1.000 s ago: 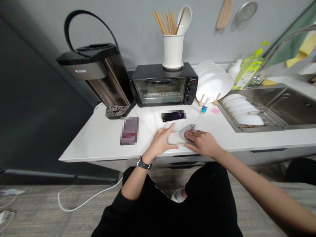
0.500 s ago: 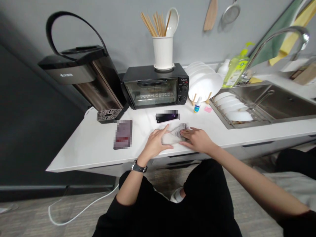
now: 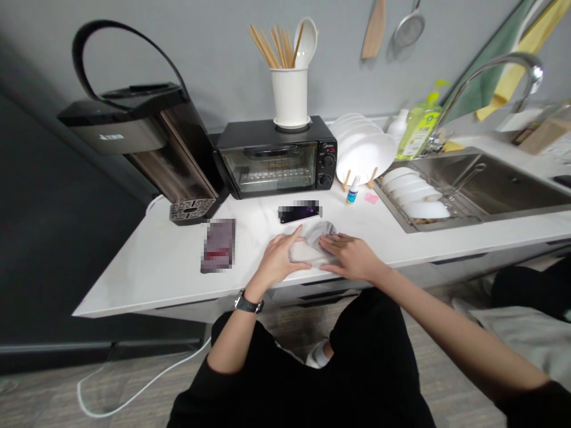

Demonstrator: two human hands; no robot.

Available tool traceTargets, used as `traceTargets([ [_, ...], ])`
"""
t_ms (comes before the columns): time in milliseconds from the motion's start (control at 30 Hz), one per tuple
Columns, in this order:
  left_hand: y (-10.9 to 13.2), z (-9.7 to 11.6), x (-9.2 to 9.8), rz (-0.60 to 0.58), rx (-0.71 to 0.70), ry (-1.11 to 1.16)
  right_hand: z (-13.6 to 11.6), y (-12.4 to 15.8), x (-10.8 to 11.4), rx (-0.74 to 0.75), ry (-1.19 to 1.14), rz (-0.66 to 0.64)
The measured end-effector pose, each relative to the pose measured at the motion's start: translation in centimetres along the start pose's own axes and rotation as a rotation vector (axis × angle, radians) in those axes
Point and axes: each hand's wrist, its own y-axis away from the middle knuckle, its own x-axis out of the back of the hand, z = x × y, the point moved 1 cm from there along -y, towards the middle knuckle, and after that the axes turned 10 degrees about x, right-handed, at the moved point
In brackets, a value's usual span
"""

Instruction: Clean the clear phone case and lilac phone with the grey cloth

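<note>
My left hand (image 3: 274,260) spans the left end of a pale, flat, whitish object (image 3: 300,252) at the counter's front edge, thumb and fingers spread along its two sides. My right hand (image 3: 352,255) lies over the right part, its fingers pressed on a soft grey cloth (image 3: 322,230) bunched on top. The exact kind of the pale object is unclear, and my right fingers cover part of it. Just beyond lies a phone (image 3: 300,212), partly pixelated. A small spray bottle (image 3: 352,190) and a pink scrap (image 3: 371,198) sit farther back.
Left on the white counter (image 3: 147,279) lie a pixelated dark pouch-like item (image 3: 218,245) and a tall dispenser (image 3: 151,154). Behind are a toaster oven (image 3: 272,166), a utensil holder (image 3: 289,98) and plates (image 3: 366,156). The sink (image 3: 504,190) with bowls is right.
The view has shifted slightly, so most things appear a little farther left. My right hand and the grey cloth have moved slightly over the pale object; my left hand keeps its place.
</note>
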Motion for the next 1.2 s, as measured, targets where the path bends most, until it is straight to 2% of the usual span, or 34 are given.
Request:
traceTargets([
  [100, 0.1, -0.3, -0.1, 0.007, 0.007, 0.025, -3.2, -2.9, -1.7, 0.107, -0.116, 0.029],
  [200, 0.5, -0.5, 0.0, -0.007, -0.008, 0.058, -4.5, -3.3, -1.4, 0.116, -0.227, -0.025],
  [333, 0.4, -0.4, 0.0, -0.008, 0.009, 0.026, -1.2, 0.2, 1.1, -0.006, -0.144, -0.125],
  [433, 0.1, -0.1, 0.0, -0.016, 0.011, 0.021, 0.3, 0.7, 1.3, -0.064, -0.014, -0.096],
  [533, 0.1, 0.0, 0.1, -0.012, 0.014, 0.049, -1.7, -1.9, -0.8, -0.023, -0.007, -0.002],
  [600, 0.4, -0.1, 0.3, -0.009, 0.012, 0.083, -3.8, -3.6, -2.2, 0.068, -0.115, 0.051],
  [667, 0.6, -0.3, 0.4, -0.007, 0.005, 0.098, -4.9, -3.8, -2.5, 0.114, -0.205, 0.066],
  [733, 0.7, -0.3, 0.4, -0.004, 0.007, 0.077, -4.1, -2.6, -1.7, 0.096, -0.219, 0.029],
  [833, 0.4, -0.2, 0.3, -0.012, 0.015, 0.029, -1.0, 0.1, -0.1, 0.004, -0.101, -0.037],
  [933, 0.1, -0.1, 0.2, -0.011, 0.017, 0.014, 0.3, 0.4, 0.0, -0.069, 0.045, -0.025],
  [1000, 0.1, -0.1, 0.2, 0.004, 0.019, 0.022, -0.9, -1.1, -1.0, -0.060, 0.055, 0.013],
  [1100, 0.4, -0.4, 0.2, 0.012, 0.031, 0.036, -4.0, -3.2, -2.6, 0.033, -0.086, 0.068],
  [1200, 0.8, -0.6, 0.3, 0.000, 0.021, 0.033, -4.6, -2.7, -2.4, 0.100, -0.218, 0.077],
])
